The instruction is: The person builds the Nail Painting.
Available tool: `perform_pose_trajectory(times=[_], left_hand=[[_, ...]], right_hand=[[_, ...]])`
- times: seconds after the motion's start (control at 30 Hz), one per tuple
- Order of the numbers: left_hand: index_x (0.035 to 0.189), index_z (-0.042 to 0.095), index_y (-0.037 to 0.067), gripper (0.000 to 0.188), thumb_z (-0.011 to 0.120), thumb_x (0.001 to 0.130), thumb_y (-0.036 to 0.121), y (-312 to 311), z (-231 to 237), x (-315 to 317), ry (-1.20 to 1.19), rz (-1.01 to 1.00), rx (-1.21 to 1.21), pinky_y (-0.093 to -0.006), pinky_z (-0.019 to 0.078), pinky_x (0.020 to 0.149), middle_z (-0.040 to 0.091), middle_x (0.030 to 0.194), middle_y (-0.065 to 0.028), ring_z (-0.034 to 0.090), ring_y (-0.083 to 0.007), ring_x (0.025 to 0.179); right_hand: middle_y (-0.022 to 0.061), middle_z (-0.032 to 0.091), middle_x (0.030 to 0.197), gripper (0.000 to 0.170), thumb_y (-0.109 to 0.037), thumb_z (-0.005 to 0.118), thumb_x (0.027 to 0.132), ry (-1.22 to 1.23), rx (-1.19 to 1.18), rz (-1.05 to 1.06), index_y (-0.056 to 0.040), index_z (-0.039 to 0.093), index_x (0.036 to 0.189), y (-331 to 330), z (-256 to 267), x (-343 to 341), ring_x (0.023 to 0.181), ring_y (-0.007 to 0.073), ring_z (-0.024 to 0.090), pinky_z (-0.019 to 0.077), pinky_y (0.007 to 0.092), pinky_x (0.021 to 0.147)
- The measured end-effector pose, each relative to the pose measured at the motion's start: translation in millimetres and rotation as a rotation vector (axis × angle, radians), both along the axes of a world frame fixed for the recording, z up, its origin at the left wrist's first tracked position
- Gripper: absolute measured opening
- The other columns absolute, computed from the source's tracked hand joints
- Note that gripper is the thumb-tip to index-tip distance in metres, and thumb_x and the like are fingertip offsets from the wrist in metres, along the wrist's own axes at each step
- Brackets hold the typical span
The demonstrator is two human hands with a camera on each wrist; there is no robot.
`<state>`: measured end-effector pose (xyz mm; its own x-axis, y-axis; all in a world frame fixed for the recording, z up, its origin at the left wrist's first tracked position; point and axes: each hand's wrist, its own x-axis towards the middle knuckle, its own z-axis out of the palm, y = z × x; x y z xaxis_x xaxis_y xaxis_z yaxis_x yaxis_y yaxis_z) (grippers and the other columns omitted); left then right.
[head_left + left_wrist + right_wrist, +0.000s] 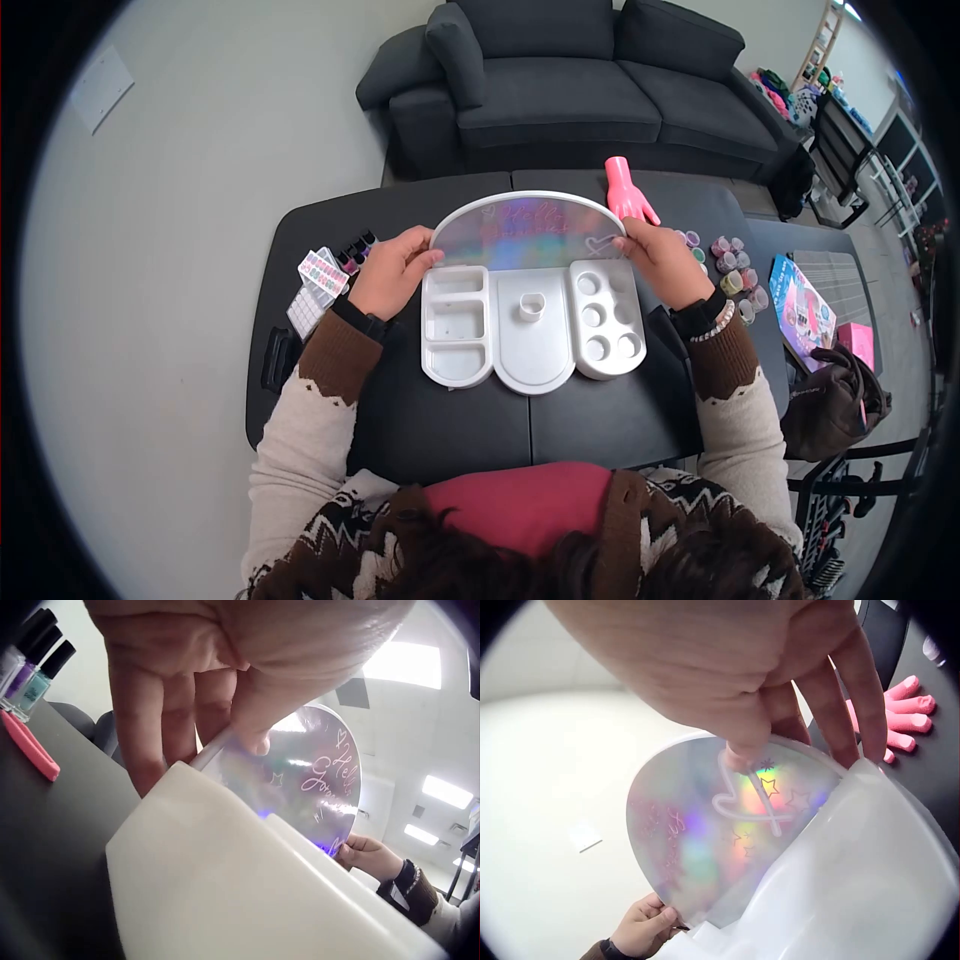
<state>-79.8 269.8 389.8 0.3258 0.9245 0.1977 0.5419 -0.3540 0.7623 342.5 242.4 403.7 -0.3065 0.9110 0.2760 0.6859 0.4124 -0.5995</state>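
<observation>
The shiny panel (525, 237) stands upright along the 12 o'clock edge of the white tray (535, 362), which sits mid-counter (460, 430). The left hand (392, 272) pinches its rim low at 10 o'clock, thumb on the shiny face and fingers behind; the right hand (665, 262) grips it the same way at 2 o'clock. Whether its lower edge is fully seated cannot be told; if it is not, letting go could let it tip over. Uneven pressure from the two hands might skew or crack it, and a hard push could slide the tray or topple the small cup (531, 306) in its middle section. The pink dummy hand (626, 190) lies near at 1 o'clock, with little jars (735, 270) at 3 o'clock, so a careless right elbow or wrist could scatter those.
</observation>
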Motion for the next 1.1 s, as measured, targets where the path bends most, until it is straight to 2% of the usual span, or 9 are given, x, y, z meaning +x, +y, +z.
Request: perform_pose_trajectory(times=[0.17,0.3,0.4,0.47,0.5,0.67,0.9,0.97,1.1], left_hand=[[0.109,0.064,0.001,0.018,0.072,0.108,0.017,-1.9,10.0,-2.3,0.229,-0.022,0.024,-0.0409,0.0539,0.075,0.071,0.088,-0.0167,0.070,-0.0316,0.079],[0.118,0.064,-0.001,0.013,0.066,0.110,0.007,8.0,-6.1,-7.3,0.162,-0.064,0.056,-0.0345,0.0560,0.086,0.073,0.095,-0.0135,0.069,-0.0170,0.088],[0.119,0.064,-0.002,0.012,0.065,0.110,0.005,-0.7,-3.4,-1.5,0.147,-0.063,0.025,-0.0317,0.0546,0.084,0.074,0.095,-0.0117,0.067,-0.0125,0.088],[0.111,0.061,-0.001,0.013,0.068,0.109,0.010,-6.2,-0.7,-3.6,0.146,-0.023,0.021,-0.0389,0.0557,0.078,0.075,0.093,-0.0205,0.074,-0.0339,0.082],[0.111,0.061,-0.001,0.013,0.068,0.109,0.010,-11.0,-3.1,-3.8,0.143,-0.026,0.028,-0.0389,0.0557,0.078,0.075,0.093,-0.0205,0.074,-0.0339,0.082],[0.105,0.059,-0.002,0.017,0.069,0.109,0.011,-39.4,-11.6,6.3,0.089,0.055,0.049,-0.0367,0.0500,0.069,0.066,0.080,-0.0185,0.062,-0.0257,0.069],[0.102,0.060,-0.003,0.018,0.070,0.109,0.011,-51.8,-21.0,12.1,0.023,0.118,0.096,-0.0355,0.0473,0.064,0.059,0.073,-0.0150,0.051,-0.0191,0.063],[0.106,0.067,-0.002,0.014,0.070,0.110,0.011,-54.6,-11.2,13.8,0.063,0.161,0.010,-0.0287,0.0443,0.066,0.061,0.072,-0.0040,0.051,-0.0068,0.069],[0.109,0.072,-0.003,0.014,0.073,0.107,0.010,-51.8,-11.8,7.4,-0.034,0.125,-0.034,-0.0266,0.0461,0.068,0.069,0.077,0.0002,0.053,-0.0034,0.072]], right_hand=[[0.0237,0.068,0.089,0.020,-0.020,0.066,0.112,-0.045,-0.129,-0.045,-0.0011,0.065,0.105,4.3,-2.3,-1.0,0.083,0.0432,0.068,0.0516,0.0483,0.076],[0.0247,0.067,0.087,0.022,-0.020,0.068,0.111,0.017,0.060,0.014,0.0011,0.066,0.106,7.5,-13.8,-1.9,0.080,0.0427,0.065,0.0510,0.0467,0.077],[0.0240,0.074,0.102,0.020,-0.018,0.071,0.110,-0.039,-0.166,-0.052,-0.0004,0.071,0.118,6.8,-3.3,6.8,0.095,0.0417,0.070,0.0545,0.0454,0.087],[0.0216,0.076,0.131,0.032,-0.018,0.074,0.107,0.133,0.038,0.133,-0.0073,0.074,0.137,15.9,-15.3,22.3,0.124,0.0409,0.071,0.0556,0.0432,0.107],[0.0187,0.070,0.150,0.050,-0.015,0.079,0.102,0.069,-0.045,-0.010,-0.0118,0.070,0.151,15.7,-11.6,36.0,0.141,0.0389,0.063,0.0472,0.0443,0.122],[0.0149,0.078,0.137,0.046,-0.020,0.084,0.093,-0.413,0.142,-0.446,-0.0130,0.080,0.138,28.9,-45.8,92.7,0.141,0.0375,0.064,0.0425,0.0491,0.128],[0.0129,0.083,0.110,0.027,-0.020,0.085,0.089,-0.437,0.071,-0.589,-0.0102,0.088,0.114,31.5,-48.9,82.9,0.125,0.0359,0.071,0.0504,0.0475,0.120],[0.0142,0.083,0.103,0.025,-0.020,0.086,0.089,-0.202,0.183,-0.579,-0.0085,0.087,0.111,26.9,-35.9,71.5,0.118,0.0363,0.073,0.0555,0.0478,0.112],[0.0160,0.081,0.108,0.025,-0.010,0.088,0.086,0.223,0.031,-0.302,-0.0027,0.085,0.110,3.4,12.2,19.3,0.099,0.0320,0.077,0.0622,0.0419,0.090]])
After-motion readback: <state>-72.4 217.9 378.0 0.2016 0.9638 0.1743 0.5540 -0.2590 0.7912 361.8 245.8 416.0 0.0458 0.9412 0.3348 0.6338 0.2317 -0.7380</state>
